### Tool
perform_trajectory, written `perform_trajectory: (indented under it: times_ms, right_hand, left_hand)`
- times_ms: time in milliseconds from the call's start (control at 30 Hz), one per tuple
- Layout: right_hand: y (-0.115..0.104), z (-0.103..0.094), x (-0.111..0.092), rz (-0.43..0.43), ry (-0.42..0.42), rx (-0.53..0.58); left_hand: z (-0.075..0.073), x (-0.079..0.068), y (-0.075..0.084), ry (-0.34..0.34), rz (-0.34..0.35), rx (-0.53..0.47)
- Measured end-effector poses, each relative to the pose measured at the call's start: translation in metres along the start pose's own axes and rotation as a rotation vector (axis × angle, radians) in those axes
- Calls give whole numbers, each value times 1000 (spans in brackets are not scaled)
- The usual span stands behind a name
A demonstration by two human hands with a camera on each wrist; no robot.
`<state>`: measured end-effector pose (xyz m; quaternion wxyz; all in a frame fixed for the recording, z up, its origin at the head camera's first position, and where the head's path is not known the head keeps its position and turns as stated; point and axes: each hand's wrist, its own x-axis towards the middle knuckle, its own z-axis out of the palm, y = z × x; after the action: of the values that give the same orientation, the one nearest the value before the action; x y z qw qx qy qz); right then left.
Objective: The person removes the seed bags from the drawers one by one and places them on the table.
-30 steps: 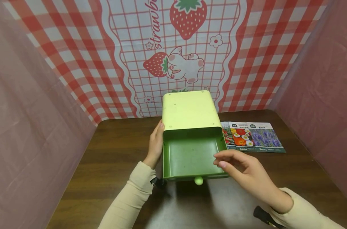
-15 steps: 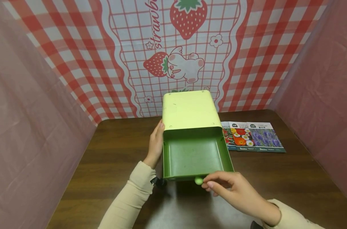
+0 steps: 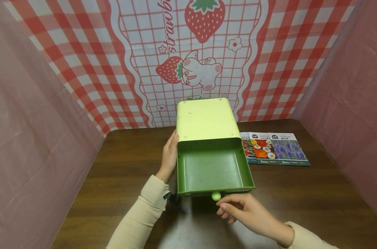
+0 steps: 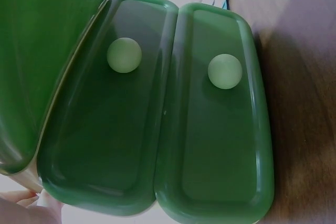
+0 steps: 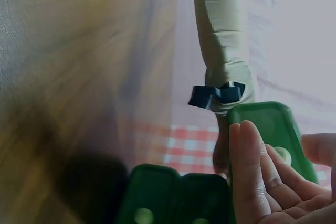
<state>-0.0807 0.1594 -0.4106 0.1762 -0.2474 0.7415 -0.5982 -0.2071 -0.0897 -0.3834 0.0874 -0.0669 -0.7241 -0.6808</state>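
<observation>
A small pale-yellow drawer cabinet [image 3: 207, 119] stands on the table, its green top drawer [image 3: 210, 169] pulled out with a bare bottom. Along the cabinet's left side, my left hand [image 3: 168, 157] presses with extended fingers; its fingertips show low in the left wrist view. My right hand [image 3: 242, 211] is at the drawer's front, fingertips right beside the round light-green knob [image 3: 216, 196]. In the right wrist view its thumb stands apart from the fingers, with the knob [image 5: 281, 156] visible beyond the gap. Two lower drawers [image 4: 136, 124] are pushed in, each with a knob.
Several seed packets [image 3: 274, 148] with flower pictures lie overlapping on the dark wooden table [image 3: 129, 155], right of the cabinet. A red-and-white strawberry cloth [image 3: 204, 45] hangs behind. Pink curtains [image 3: 36, 121] close off both sides.
My right hand has moved down and left from the drawer's right edge to its knob, then slightly lower. My left hand, the cabinet and the pulled-out drawer stay where they were.
</observation>
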Motion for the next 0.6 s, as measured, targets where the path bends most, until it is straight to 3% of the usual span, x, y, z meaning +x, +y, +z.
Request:
perform_trajectory:
  times_ms: [300,533,600]
  right_hand:
    - [13,4,8,173,12,252]
    - [13,8,12,201,57,339]
    - [13,9,13,199,64,346]
  left_hand:
    - [0,1,0,9,-8,3]
    - [0,1,0,9,-10,-2]
    - [0,6,-10,17,-1,0]
